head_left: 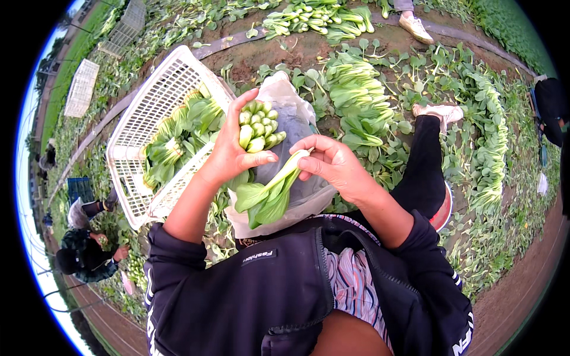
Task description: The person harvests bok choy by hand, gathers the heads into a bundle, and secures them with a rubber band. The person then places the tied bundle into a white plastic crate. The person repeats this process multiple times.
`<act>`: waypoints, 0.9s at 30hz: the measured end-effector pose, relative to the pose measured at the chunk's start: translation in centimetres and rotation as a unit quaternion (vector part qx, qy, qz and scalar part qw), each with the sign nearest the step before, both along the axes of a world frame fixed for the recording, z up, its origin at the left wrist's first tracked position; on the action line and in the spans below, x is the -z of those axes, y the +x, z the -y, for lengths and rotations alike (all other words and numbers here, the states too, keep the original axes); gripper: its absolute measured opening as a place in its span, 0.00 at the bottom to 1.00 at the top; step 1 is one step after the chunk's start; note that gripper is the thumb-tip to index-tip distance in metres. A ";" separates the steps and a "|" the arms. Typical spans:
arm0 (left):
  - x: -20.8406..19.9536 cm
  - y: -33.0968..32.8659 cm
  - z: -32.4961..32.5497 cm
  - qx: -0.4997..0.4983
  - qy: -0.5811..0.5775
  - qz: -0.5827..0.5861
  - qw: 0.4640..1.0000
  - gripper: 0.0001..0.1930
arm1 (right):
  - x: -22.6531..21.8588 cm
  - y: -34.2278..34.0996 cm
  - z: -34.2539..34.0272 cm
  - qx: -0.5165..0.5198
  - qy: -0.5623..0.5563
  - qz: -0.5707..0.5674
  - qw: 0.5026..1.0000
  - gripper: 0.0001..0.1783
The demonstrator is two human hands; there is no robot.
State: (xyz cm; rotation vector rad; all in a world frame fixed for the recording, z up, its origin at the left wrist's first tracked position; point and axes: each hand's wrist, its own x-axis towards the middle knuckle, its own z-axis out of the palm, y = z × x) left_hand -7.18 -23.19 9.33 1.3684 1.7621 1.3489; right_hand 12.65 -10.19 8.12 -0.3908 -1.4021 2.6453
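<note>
A: Two hands at work! The left hand [228,145] curls round one bunch [258,126], thumb stretched across the near side.

B: And how many in it? About a dozen pale, rounded, glossy butts facing up; overlap hides the exact count.

A: The right hand [338,169] pinches a single plant [276,187] by its base, thumb against fingertips. Smooth white stalk, broad soft leaves hanging left and near.

B: Both are over a crumpled, pale sheet [267,222], just right of one big crate [124,154]: white, latticed, plastic-looking, with several leafy bundles [172,142] inside.

A: At least two more white crates [82,88] stand far left.

B: Three gatherings of greens on the ground: a far heap [297,21], a middle heap [359,92] right of the sheet, and one long, ruffled row [490,142] farther right.
</note>
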 end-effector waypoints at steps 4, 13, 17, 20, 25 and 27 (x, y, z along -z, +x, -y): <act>0.0 -0.7 0.4 0.021 -0.024 0.027 0.999 0.62 | -0.1 -2.0 3.4 0.095 0.228 0.003 0.969 0.15; -1.9 -0.6 -0.7 0.058 -0.087 -0.050 0.993 0.66 | -0.3 -3.5 3.5 0.182 0.179 -0.023 0.967 0.17; -3.0 -1.2 -0.8 0.037 -0.143 -0.124 0.981 0.58 | -0.3 -4.8 3.5 0.206 0.164 -0.072 0.962 0.16; -2.1 -0.3 -1.8 -0.002 -0.127 -0.038 0.991 0.52 | -0.1 -3.9 0.7 0.190 0.251 -0.091 0.945 0.12; -0.7 0.4 -0.9 -0.056 -0.077 -0.114 0.989 0.51 | 4.6 -2.8 -6.0 0.228 0.295 -0.005 0.928 0.13; -0.3 0.6 -0.5 -0.070 -0.049 -0.140 0.987 0.51 | 11.0 -2.6 -9.9 0.265 0.204 0.071 0.940 0.12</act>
